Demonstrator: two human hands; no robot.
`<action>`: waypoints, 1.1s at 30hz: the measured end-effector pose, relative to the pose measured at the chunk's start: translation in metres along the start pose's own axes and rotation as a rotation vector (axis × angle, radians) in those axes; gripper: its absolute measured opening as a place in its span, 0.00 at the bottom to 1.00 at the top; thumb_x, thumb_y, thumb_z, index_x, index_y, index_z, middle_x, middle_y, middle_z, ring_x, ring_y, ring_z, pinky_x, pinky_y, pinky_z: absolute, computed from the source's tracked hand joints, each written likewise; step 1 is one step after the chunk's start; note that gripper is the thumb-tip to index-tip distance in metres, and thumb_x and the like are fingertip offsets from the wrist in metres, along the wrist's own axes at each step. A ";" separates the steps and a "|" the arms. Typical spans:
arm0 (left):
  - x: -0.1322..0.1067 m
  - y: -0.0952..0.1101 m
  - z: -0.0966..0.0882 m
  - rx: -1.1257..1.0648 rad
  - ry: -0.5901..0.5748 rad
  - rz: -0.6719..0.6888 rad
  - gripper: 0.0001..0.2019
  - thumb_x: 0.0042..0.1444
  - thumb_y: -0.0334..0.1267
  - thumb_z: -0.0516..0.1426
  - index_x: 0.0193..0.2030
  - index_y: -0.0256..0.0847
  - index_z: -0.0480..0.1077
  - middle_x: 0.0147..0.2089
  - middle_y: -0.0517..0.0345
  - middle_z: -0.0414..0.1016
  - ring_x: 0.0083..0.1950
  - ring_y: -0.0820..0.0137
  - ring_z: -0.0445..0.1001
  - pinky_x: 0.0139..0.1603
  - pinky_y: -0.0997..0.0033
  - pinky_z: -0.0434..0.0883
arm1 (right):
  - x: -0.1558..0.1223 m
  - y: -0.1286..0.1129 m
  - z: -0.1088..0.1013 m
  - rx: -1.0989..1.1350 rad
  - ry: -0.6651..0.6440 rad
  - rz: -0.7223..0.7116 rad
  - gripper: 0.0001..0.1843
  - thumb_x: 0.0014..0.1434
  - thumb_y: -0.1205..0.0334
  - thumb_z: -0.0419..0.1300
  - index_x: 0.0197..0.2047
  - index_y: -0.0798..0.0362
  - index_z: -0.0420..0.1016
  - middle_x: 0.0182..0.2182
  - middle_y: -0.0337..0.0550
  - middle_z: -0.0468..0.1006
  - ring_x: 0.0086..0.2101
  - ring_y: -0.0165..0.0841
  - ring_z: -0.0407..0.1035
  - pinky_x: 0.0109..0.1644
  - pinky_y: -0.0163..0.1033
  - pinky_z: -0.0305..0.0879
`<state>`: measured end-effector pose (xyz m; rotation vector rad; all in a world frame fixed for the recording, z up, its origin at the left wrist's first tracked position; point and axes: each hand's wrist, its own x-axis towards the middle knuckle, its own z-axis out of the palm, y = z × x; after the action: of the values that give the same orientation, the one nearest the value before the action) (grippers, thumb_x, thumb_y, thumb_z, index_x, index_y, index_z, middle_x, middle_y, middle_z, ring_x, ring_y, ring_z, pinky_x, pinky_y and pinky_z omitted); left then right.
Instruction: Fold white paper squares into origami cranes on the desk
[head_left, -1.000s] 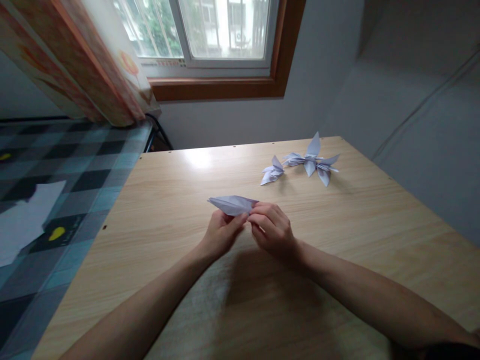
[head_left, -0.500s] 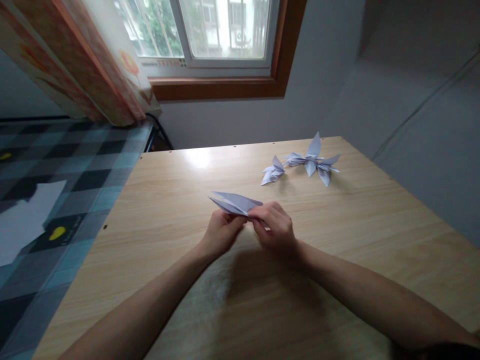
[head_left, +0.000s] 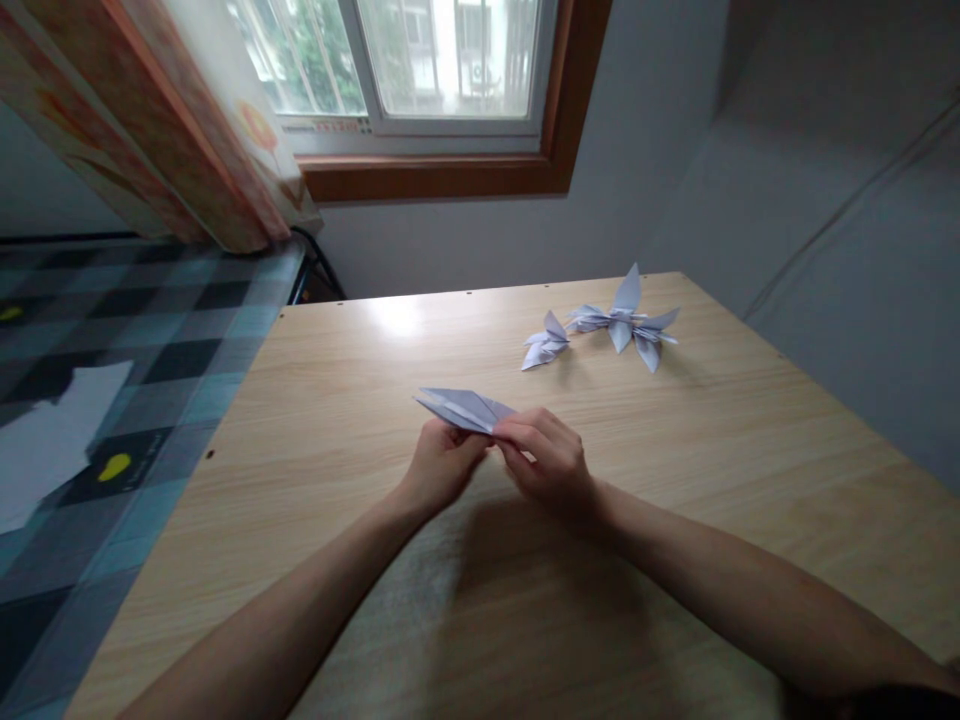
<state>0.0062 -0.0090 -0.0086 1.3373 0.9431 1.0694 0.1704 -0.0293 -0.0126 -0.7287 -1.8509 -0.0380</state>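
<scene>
A pale folded paper [head_left: 459, 406], layered and pointed toward the left, is held between both hands above the table. My left hand [head_left: 444, 465] grips its near lower edge, thumb pointing right; the fingers underneath are mostly hidden. With thumb and fingertips, my right hand [head_left: 546, 455] pinches the paper's right end. Beyond the hands lies a small folded paper piece [head_left: 547, 345] with pointed petals. To its right stands a larger petalled paper cluster [head_left: 624, 320], several points sticking up and outward.
The wooden table [head_left: 330, 400] stretches under both arms. At left is a bed-like surface with a checked cloth [head_left: 180, 310], bearing white paper sheets [head_left: 56, 435]. A curtain [head_left: 217, 150] hangs beside the window [head_left: 450, 60] at the back.
The right fingers have shifted slightly on the paper, and its upper flap lies a little flatter. The left hand and the paper pieces at the back look unmoved.
</scene>
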 end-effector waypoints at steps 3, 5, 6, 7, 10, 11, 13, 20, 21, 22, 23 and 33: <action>0.001 -0.003 -0.002 -0.049 -0.024 -0.006 0.05 0.49 0.36 0.63 0.31 0.36 0.77 0.31 0.58 0.79 0.36 0.67 0.75 0.41 0.69 0.71 | 0.002 -0.002 0.000 0.046 0.011 0.052 0.08 0.61 0.69 0.61 0.44 0.50 0.73 0.35 0.45 0.80 0.36 0.37 0.75 0.42 0.42 0.75; 0.002 -0.006 -0.003 -0.082 -0.032 -0.026 0.06 0.49 0.37 0.64 0.31 0.36 0.77 0.30 0.58 0.77 0.34 0.69 0.73 0.39 0.69 0.70 | 0.004 -0.003 -0.001 0.075 0.021 0.107 0.07 0.62 0.68 0.60 0.43 0.49 0.73 0.35 0.44 0.80 0.37 0.36 0.75 0.41 0.41 0.74; 0.002 -0.007 -0.004 -0.098 -0.032 -0.038 0.07 0.48 0.38 0.64 0.30 0.35 0.77 0.29 0.58 0.76 0.32 0.69 0.72 0.37 0.69 0.70 | 0.004 -0.004 -0.002 0.090 0.024 0.137 0.06 0.62 0.68 0.60 0.43 0.50 0.74 0.35 0.44 0.80 0.37 0.36 0.75 0.41 0.41 0.74; 0.001 -0.008 -0.005 -0.114 -0.029 -0.050 0.08 0.48 0.39 0.65 0.29 0.35 0.76 0.28 0.58 0.76 0.31 0.70 0.72 0.36 0.70 0.69 | 0.004 -0.004 -0.002 0.104 0.024 0.165 0.06 0.62 0.68 0.60 0.43 0.50 0.74 0.35 0.44 0.80 0.37 0.35 0.75 0.40 0.40 0.74; 0.000 -0.007 -0.005 -0.161 -0.036 -0.077 0.09 0.47 0.40 0.65 0.29 0.35 0.76 0.28 0.56 0.76 0.32 0.69 0.72 0.37 0.68 0.70 | 0.005 -0.004 -0.004 0.130 0.010 0.225 0.05 0.62 0.67 0.61 0.42 0.51 0.74 0.34 0.44 0.79 0.36 0.35 0.75 0.40 0.39 0.72; -0.001 -0.005 -0.005 -0.174 -0.046 -0.078 0.09 0.47 0.40 0.66 0.31 0.34 0.77 0.30 0.55 0.77 0.33 0.67 0.74 0.39 0.67 0.71 | 0.006 -0.004 -0.004 0.136 0.005 0.240 0.04 0.62 0.67 0.61 0.41 0.51 0.75 0.34 0.43 0.79 0.36 0.35 0.75 0.40 0.39 0.72; -0.002 -0.002 -0.005 -0.186 -0.074 -0.070 0.11 0.48 0.41 0.66 0.33 0.34 0.78 0.32 0.53 0.78 0.38 0.64 0.76 0.44 0.64 0.73 | 0.006 -0.004 -0.004 0.147 -0.002 0.273 0.03 0.62 0.66 0.61 0.40 0.51 0.75 0.33 0.43 0.79 0.35 0.34 0.74 0.39 0.39 0.71; -0.001 -0.006 -0.006 -0.085 -0.078 -0.019 0.12 0.52 0.44 0.65 0.36 0.35 0.79 0.34 0.54 0.79 0.37 0.66 0.75 0.41 0.67 0.72 | 0.006 -0.002 -0.006 0.199 -0.024 0.350 0.03 0.61 0.65 0.62 0.40 0.51 0.76 0.32 0.41 0.80 0.33 0.32 0.74 0.39 0.37 0.71; 0.000 -0.008 -0.007 -0.066 -0.079 -0.014 0.13 0.53 0.44 0.65 0.36 0.35 0.79 0.33 0.54 0.78 0.37 0.66 0.74 0.41 0.67 0.72 | 0.006 -0.002 -0.006 0.206 -0.026 0.358 0.03 0.61 0.66 0.61 0.40 0.51 0.76 0.32 0.40 0.80 0.33 0.32 0.74 0.38 0.37 0.71; 0.000 -0.011 -0.008 -0.051 -0.079 -0.011 0.13 0.54 0.45 0.64 0.37 0.35 0.79 0.33 0.54 0.78 0.37 0.66 0.74 0.41 0.67 0.72 | 0.006 -0.002 -0.006 0.208 -0.029 0.359 0.04 0.61 0.66 0.61 0.40 0.51 0.76 0.32 0.40 0.80 0.33 0.32 0.75 0.39 0.37 0.71; 0.000 -0.013 -0.008 -0.041 -0.073 -0.012 0.14 0.55 0.46 0.63 0.37 0.35 0.79 0.33 0.54 0.78 0.37 0.66 0.74 0.41 0.66 0.72 | 0.006 -0.001 -0.007 0.206 -0.030 0.353 0.04 0.61 0.66 0.60 0.40 0.51 0.76 0.32 0.41 0.80 0.33 0.32 0.75 0.39 0.37 0.71; 0.003 -0.016 -0.010 -0.066 -0.081 0.021 0.11 0.53 0.44 0.64 0.32 0.36 0.77 0.33 0.55 0.77 0.36 0.67 0.73 0.41 0.66 0.71 | 0.009 0.000 -0.006 0.212 -0.064 0.248 0.07 0.60 0.70 0.59 0.38 0.50 0.78 0.34 0.43 0.82 0.36 0.33 0.77 0.42 0.38 0.74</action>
<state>-0.0016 -0.0025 -0.0250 1.3290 0.8290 1.0455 0.1735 -0.0274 -0.0020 -0.8112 -1.7791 0.3404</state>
